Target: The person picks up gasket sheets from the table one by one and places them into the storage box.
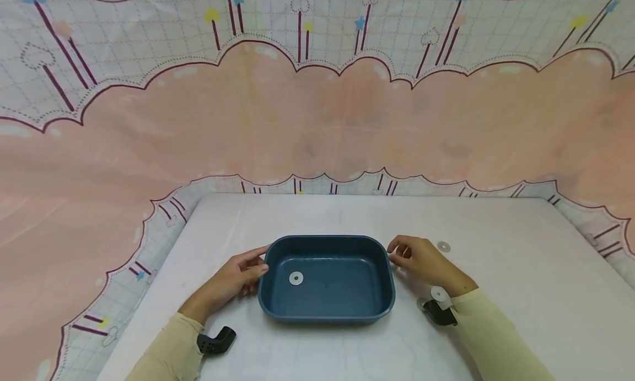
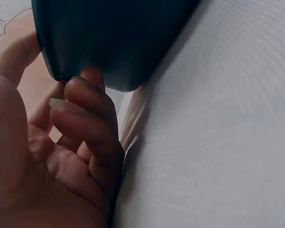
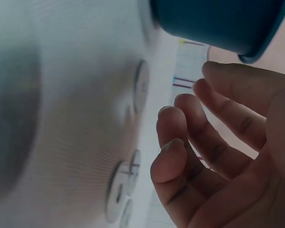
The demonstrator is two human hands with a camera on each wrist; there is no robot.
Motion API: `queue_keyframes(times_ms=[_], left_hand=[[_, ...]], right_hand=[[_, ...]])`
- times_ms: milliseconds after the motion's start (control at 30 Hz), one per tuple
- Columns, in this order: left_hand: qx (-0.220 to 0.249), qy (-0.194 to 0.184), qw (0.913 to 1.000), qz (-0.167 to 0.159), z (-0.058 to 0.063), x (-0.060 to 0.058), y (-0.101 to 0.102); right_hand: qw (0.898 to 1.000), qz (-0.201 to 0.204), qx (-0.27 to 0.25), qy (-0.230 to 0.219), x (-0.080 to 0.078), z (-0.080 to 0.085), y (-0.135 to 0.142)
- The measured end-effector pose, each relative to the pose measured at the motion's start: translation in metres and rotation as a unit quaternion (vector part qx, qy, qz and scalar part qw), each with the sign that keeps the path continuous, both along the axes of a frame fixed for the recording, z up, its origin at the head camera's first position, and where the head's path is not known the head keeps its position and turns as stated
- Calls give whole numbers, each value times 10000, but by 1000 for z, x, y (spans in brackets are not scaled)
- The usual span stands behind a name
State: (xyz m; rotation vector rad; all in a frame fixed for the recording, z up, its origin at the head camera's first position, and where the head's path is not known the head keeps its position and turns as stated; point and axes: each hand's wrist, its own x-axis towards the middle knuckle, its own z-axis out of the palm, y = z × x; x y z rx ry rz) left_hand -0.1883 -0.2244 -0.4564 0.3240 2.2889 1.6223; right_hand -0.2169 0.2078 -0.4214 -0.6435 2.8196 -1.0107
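Observation:
A dark blue rectangular plastic basin (image 1: 327, 320) stands on the white table, with one small white disc (image 1: 296, 278) with a centre hole lying inside it. My left hand (image 1: 235, 279) is at the basin's left side, thumb and forefinger touching the outside by the rim. The left wrist view shows its other fingers (image 2: 88, 118) bent loosely under the rim. Beside the right wall is my right hand (image 1: 421, 259), its fingers loosely bent with nothing between them. In the right wrist view, the fingertips (image 3: 173, 123) are apart from the basin (image 3: 218, 28).
A pale disc (image 1: 444, 246) lies on the table beyond the right hand. Another white disc (image 1: 439, 294) shows by the right wrist, next to a black wrist camera (image 1: 440, 314). Several discs (image 3: 116, 192) appear in the right wrist view. A patterned pink cloth (image 1: 317, 122) hangs behind.

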Motion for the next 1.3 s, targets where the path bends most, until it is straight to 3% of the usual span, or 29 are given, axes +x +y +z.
queue_keyframes(times_ms=[367, 600, 1167, 1300], left_hand=[[67, -82, 9999, 106, 2, -2, 0], [129, -145, 9998, 89, 3, -3, -1], [100, -111, 9998, 133, 9, -5, -3], [155, -131, 9998, 26, 6, -3, -1]], right_hand=[[9983, -182, 252, -484, -2, -7, 3], [9928, -429, 367, -1053, 0, -6, 1], [9918, -547, 581, -1002, -2, -2, -5], [9891, -702, 614, -1142, 2, -6, -4]])
